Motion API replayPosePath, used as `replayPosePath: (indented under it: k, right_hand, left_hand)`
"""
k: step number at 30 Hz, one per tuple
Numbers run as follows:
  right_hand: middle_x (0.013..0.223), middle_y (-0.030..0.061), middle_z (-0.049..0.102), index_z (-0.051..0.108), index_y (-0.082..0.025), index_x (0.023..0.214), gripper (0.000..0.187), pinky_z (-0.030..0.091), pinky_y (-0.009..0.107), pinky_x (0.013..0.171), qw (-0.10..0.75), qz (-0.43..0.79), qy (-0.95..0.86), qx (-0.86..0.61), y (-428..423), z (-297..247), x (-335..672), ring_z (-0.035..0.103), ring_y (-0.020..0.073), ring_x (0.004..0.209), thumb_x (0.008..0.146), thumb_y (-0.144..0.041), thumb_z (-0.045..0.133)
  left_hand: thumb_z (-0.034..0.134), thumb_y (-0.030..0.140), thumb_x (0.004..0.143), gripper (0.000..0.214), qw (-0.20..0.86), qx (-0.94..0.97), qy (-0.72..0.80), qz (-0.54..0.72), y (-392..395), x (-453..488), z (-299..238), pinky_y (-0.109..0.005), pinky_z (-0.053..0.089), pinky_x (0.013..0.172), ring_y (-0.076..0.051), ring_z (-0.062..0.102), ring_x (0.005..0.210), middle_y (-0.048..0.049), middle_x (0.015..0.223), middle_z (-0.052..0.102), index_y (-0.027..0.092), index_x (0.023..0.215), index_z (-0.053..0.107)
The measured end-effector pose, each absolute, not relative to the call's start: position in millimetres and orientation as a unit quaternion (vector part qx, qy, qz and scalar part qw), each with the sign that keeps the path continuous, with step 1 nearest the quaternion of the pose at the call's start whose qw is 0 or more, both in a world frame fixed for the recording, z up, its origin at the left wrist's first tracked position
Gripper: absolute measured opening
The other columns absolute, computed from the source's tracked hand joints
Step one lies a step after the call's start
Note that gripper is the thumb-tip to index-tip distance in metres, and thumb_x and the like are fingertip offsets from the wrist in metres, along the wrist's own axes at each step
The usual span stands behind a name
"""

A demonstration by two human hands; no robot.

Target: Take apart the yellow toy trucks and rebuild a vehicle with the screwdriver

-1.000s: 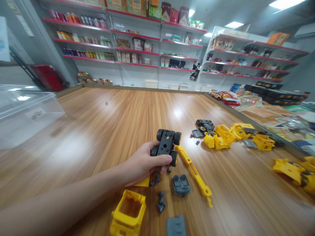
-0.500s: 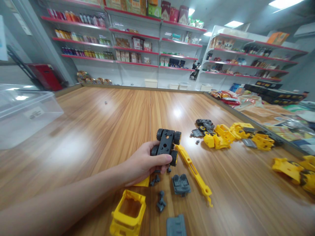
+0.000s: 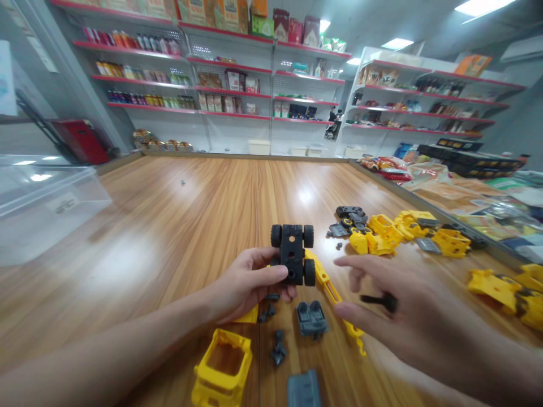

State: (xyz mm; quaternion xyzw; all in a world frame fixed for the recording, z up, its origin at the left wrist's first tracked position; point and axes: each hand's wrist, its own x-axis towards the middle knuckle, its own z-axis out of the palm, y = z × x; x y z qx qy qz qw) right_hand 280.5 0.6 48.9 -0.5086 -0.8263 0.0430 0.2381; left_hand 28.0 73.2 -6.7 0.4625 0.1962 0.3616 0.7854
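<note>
My left hand (image 3: pixel 248 285) grips a black toy chassis (image 3: pixel 293 252) with four black wheels, held just above the wooden table (image 3: pixel 178 226). My right hand (image 3: pixel 396 308) has come in from the right, fingers pinched on a small black pin-like part (image 3: pixel 379 300), a short way right of the chassis. Under the hands lie a long yellow arm piece (image 3: pixel 328 285), a grey seat part (image 3: pixel 311 318) and small grey bits (image 3: pixel 278 349).
A yellow cab frame (image 3: pixel 220 367) and a grey block (image 3: pixel 303 390) lie near the front edge. More yellow and grey toy parts (image 3: pixel 394 232) are scattered to the right. A clear plastic box (image 3: pixel 38 198) stands at the left. Shop shelves line the back.
My right hand has entered from the right holding a small black part. My left hand has turned the chassis so it points straight away from me.
</note>
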Motion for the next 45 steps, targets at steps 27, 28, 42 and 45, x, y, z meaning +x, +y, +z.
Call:
replayPosePath:
  k: [27, 28, 42, 45]
  right_hand:
    - [0.089, 0.0045, 0.058, 0.058, -0.018, 0.096, 0.020, 0.041, 0.031, 0.073, 0.314, 0.186, -0.829, -0.424, 41.3, 18.6, 251.4, 0.055, 0.0170, 0.083, 0.099, -0.021, 0.038]
    - [0.089, 0.0044, 0.058, 0.059, -0.019, 0.097, 0.020, 0.041, 0.031, 0.072, 0.308, 0.172, -0.836, -0.420, 42.4, 17.1, 251.7, 0.054, 0.0170, 0.082, 0.099, -0.021, 0.040]
    - [0.080, 0.0019, 0.060, 0.059, -0.017, 0.090, 0.008, 0.036, 0.030, 0.064, 0.314, 0.055, -0.856, -0.406, 37.5, 12.3, 249.6, 0.055, 0.0158, 0.072, 0.091, -0.014, 0.052]
    - [0.084, 0.0026, 0.063, 0.060, -0.018, 0.095, 0.010, 0.039, 0.030, 0.066, 0.327, 0.043, -0.853, -0.404, 37.3, 11.8, 249.6, 0.057, 0.0166, 0.076, 0.089, -0.012, 0.055]
  left_hand:
    - [0.047, 0.022, 0.088, 0.029, 0.824, 0.359, 0.199, 0.391, 77.4, 26.7, -5.3, -0.022, 0.049, 0.042, -0.012, 0.055, 0.049, -0.0115, 0.075, 0.062, 0.004, 0.102, 0.065]
    - [0.046, 0.022, 0.088, 0.029, 0.824, 0.356, 0.205, 0.390, 77.3, 26.6, -5.3, -0.022, 0.048, 0.042, -0.012, 0.054, 0.049, -0.0107, 0.073, 0.061, 0.004, 0.101, 0.065]
    - [0.052, 0.021, 0.087, 0.023, 0.812, 0.395, 0.217, 0.371, 75.0, 28.4, -3.5, -0.022, 0.048, 0.047, -0.012, 0.054, 0.054, -0.0086, 0.074, 0.058, 0.006, 0.099, 0.064]
    - [0.050, 0.020, 0.088, 0.024, 0.814, 0.399, 0.214, 0.364, 74.5, 28.4, -3.8, -0.023, 0.049, 0.048, -0.012, 0.055, 0.054, -0.0093, 0.077, 0.059, 0.006, 0.103, 0.063]
